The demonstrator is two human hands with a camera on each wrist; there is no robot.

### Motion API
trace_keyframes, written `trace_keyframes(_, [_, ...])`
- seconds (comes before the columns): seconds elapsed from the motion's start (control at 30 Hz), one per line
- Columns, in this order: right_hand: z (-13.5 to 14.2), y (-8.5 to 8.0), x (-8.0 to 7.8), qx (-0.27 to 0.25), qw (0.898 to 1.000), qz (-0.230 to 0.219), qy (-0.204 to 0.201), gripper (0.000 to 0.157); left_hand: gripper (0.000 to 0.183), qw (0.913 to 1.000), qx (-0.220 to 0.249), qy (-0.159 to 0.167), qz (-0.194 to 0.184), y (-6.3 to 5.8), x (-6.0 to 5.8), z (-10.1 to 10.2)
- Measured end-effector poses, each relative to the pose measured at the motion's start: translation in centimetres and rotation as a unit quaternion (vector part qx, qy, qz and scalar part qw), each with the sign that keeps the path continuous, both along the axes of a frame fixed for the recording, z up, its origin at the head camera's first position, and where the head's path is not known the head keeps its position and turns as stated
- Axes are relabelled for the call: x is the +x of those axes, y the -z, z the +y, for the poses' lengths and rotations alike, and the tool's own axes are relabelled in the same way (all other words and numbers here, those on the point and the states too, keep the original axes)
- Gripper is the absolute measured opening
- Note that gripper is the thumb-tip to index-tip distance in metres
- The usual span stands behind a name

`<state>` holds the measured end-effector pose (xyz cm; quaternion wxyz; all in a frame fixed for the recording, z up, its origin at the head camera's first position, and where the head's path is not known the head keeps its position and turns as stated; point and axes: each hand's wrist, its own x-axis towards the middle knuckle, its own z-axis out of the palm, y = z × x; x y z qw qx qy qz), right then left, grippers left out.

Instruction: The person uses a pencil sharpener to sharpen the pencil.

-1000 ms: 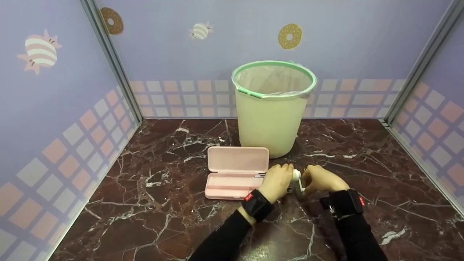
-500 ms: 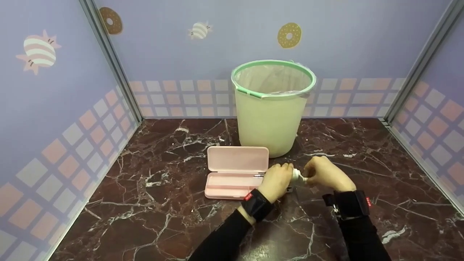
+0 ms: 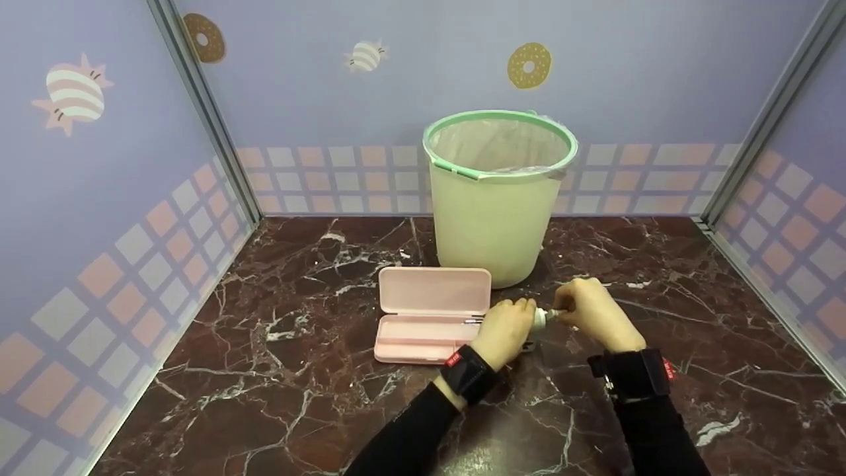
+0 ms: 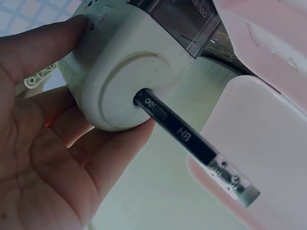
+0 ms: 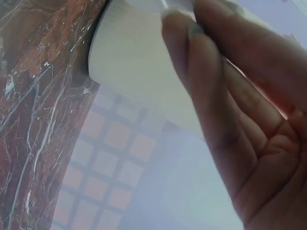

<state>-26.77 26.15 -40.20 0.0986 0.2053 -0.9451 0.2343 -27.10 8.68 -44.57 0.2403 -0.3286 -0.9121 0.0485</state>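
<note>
The white sharpener (image 4: 139,45) is found just beside the open pink pencil case (image 3: 433,291), which is set at its nine o'clock in the head view, with the bin (image 3: 492,228) placed towards eleven; whether its base is fully borne by the table (image 3: 317,396) cannot be told. Its body is gripped by the left hand (image 3: 505,334), while its small crank (image 3: 554,313), at three o'clock, appears to be pinched by the right hand (image 3: 598,314), though the fingertips are partly hidden. A black pencil (image 4: 180,134) is held in its hole and is pointed towards between four and five o'clock in the left wrist view. The shell is judged light, hard and rather slippery, so it is best clasped firmly round its sides, clear of the dark drawer (image 4: 180,21). The crank, probably stiff but slim, is best taken by its end; the pencil's lead should be treated as fragile.
</note>
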Motion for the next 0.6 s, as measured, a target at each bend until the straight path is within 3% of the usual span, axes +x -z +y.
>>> trace_keyframes(0.17, [-0.3,0.3,-0.2,-0.015,0.999,0.025,0.018,0.018,0.02,0.9996,0.013,0.006,0.026,0.3,-0.1,0.0])
trace_keyframes(0.6, [-1.2,1.4,-1.0,-0.04,0.992,0.091,0.081,0.018,0.023,0.9997,0.002,0.01,0.021,0.2,-0.1,-0.1])
